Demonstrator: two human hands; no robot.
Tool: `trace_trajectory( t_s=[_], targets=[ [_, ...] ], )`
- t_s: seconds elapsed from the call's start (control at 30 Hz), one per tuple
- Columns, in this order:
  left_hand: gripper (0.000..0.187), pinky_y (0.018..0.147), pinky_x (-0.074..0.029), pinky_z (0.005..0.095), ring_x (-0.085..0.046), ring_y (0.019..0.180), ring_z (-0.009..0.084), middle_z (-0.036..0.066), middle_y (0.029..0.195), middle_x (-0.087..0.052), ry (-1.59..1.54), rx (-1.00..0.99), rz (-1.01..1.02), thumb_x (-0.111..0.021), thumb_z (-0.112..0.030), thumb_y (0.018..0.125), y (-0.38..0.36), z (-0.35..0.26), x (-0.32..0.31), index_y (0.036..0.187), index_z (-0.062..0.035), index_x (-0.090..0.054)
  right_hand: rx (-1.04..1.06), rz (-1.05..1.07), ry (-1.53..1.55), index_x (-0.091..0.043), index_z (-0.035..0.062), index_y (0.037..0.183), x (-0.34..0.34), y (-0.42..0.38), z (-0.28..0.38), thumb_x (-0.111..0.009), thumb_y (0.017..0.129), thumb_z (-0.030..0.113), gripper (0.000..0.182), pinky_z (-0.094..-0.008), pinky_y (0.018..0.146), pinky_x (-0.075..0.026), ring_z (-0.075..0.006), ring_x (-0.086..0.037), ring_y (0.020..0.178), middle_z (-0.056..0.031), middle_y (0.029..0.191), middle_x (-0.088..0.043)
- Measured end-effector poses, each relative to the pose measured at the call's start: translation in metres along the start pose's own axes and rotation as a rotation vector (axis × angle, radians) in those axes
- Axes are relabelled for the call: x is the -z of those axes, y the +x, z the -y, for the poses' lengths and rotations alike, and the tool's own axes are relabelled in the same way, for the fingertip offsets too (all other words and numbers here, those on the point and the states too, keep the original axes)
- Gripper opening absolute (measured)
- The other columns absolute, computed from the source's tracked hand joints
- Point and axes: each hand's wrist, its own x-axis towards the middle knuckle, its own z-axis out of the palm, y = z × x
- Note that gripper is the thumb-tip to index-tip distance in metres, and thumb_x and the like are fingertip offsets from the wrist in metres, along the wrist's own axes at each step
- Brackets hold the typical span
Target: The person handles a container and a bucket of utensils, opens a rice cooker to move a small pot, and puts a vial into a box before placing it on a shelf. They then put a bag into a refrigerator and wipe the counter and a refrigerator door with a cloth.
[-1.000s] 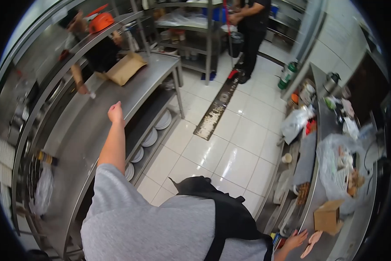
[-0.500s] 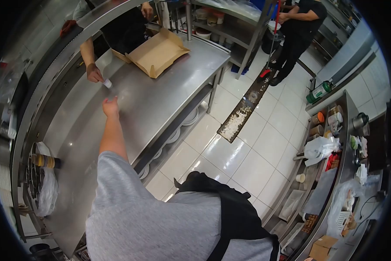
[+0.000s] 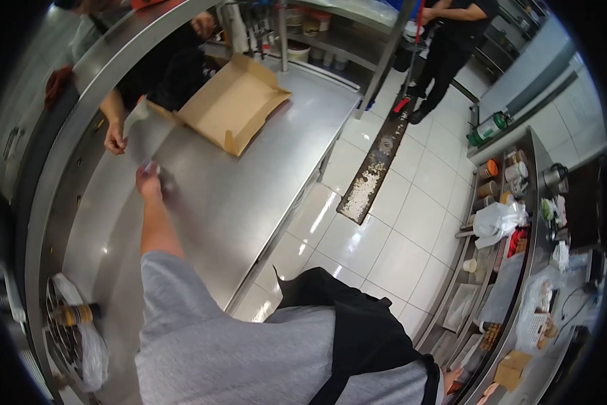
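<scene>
My left hand (image 3: 149,181) reaches out over the steel counter (image 3: 202,202), its fingers closed round a small whitish container (image 3: 153,167). Just beyond it is a co-worker's hand (image 3: 116,140), with a visible gap between the two. An open brown cardboard box (image 3: 226,108) lies on the counter to the right of that hand. At the lower right, beside my apron, part of my right hand (image 3: 453,379) shows near the shelving; its fingers are too small and hidden to read.
Along the right stands shelving (image 3: 530,270) with jars, plastic bags and trays. A floor drain channel (image 3: 374,175) runs across the tiles. Near its far end stands a person (image 3: 449,50) in black with a red-handled tool. A wire rack (image 3: 64,337) with a bottle sits at the left.
The small container has passed from the co-worker's hand to my left hand, and the co-worker's hand has drawn back. The view has shifted. My right hand has come into view at the lower right.
</scene>
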Motion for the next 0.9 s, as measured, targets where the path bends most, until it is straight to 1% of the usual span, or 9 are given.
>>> trace_trajectory(
  t_s=[0.17,0.3,0.4,0.47,0.6,0.7,0.73,0.8,0.9],
  targets=[
    [0.038,0.087,-0.047,0.0323,-0.059,0.094,0.0206,0.012,0.108,-0.062,0.355,-0.441,0.070,-0.073,-0.017,0.083,-0.099,-0.079,-0.042,0.114,-0.0005,-0.058,0.342,-0.156,0.162,-0.030,0.0072,0.145,-0.049,-0.018,0.035,-0.070,0.078,0.001,0.078,-0.0460,0.113,-0.024,-0.0384,-0.023,0.140,-0.0228,0.151,-0.023],
    [0.035,0.088,-0.047,0.0312,-0.057,0.099,0.0179,0.009,0.108,-0.059,-0.126,-0.416,0.801,-0.070,-0.006,0.084,-0.298,-0.148,-0.101,0.114,0.0008,-0.055,0.463,0.126,1.000,-0.034,0.0139,0.144,0.012,-0.091,0.207,-0.062,0.082,-0.006,0.070,-0.0371,0.092,-0.050,-0.0283,-0.047,0.124,-0.0111,0.149,-0.028],
    [0.040,0.082,-0.049,0.0295,-0.058,0.094,0.0184,0.008,0.103,-0.060,-0.096,-0.613,1.220,-0.077,-0.001,0.070,-0.466,-0.196,-0.112,0.106,-0.0037,-0.060,0.693,0.485,1.134,-0.029,0.0164,0.147,0.051,-0.125,0.289,-0.066,0.084,0.005,0.074,-0.0391,0.094,-0.047,-0.0252,-0.048,0.121,-0.0078,0.146,-0.032],
    [0.042,0.057,-0.044,0.0263,-0.051,0.066,0.0130,0.005,0.094,-0.060,-0.178,-0.823,1.523,-0.080,-0.006,0.067,-0.554,-0.220,-0.112,0.104,-0.0066,-0.061,1.037,0.332,1.095,-0.033,0.0057,0.140,0.087,-0.145,0.319,-0.070,0.081,0.010,0.070,-0.0378,0.101,-0.040,-0.0286,-0.046,0.123,-0.0146,0.139,-0.039],
    [0.045,0.055,-0.042,0.0238,-0.050,0.066,0.0124,0.005,0.096,-0.057,-0.310,-0.880,2.001,-0.083,-0.010,0.066,-0.687,-0.252,-0.098,0.105,-0.0076,-0.061,0.949,0.123,1.018,-0.039,0.0030,0.126,0.087,-0.134,0.267,-0.073,0.075,0.012,0.062,-0.0393,0.092,-0.046,-0.0357,-0.055,0.110,-0.0192,0.118,-0.053],
    [0.034,0.068,-0.048,0.0254,-0.055,0.089,0.0159,0.007,0.105,-0.054,-0.395,-0.017,2.440,-0.072,-0.007,0.077,-0.764,-0.254,-0.084,0.109,-0.0047,-0.060,0.718,-0.053,0.994,-0.041,0.0031,0.122,0.091,-0.133,0.188,-0.073,0.074,0.012,0.059,-0.0412,0.084,-0.048,-0.0359,-0.057,0.102,-0.0175,0.110,-0.056],
    [0.034,0.068,-0.048,0.0254,-0.055,0.089,0.0159,0.007,0.105,-0.054,-0.408,-0.023,2.494,-0.072,-0.007,0.077,-0.788,-0.259,-0.080,0.109,-0.0047,-0.060,0.614,-0.079,0.952,-0.042,0.0030,0.122,0.091,-0.135,0.165,-0.073,0.073,0.012,0.058,-0.0416,0.082,-0.048,-0.0356,-0.057,0.100,-0.0171,0.107,-0.056],
    [0.028,0.074,-0.049,0.0295,-0.056,0.092,0.0201,0.007,0.106,-0.054,-0.659,-0.649,2.317,-0.063,-0.011,0.085,-0.838,-0.267,-0.066,0.112,-0.0031,-0.059,0.591,-0.237,0.920,-0.046,0.0023,0.114,0.092,-0.137,0.122,-0.073,0.074,0.014,0.050,-0.0428,0.078,-0.049,-0.0353,-0.058,0.096,-0.0164,0.104,-0.056],
    [0.021,0.083,-0.049,0.0363,-0.061,0.095,0.0306,0.016,0.102,-0.063,-0.542,-0.943,2.587,-0.050,-0.008,0.092,-0.911,-0.298,-0.021,0.106,0.0001,-0.062,0.413,-0.381,0.745,-0.049,0.0009,0.107,0.104,-0.144,0.066,-0.072,0.072,0.015,0.045,-0.0420,0.081,-0.051,-0.0333,-0.058,0.099,-0.0146,0.105,-0.057]
  ],
)
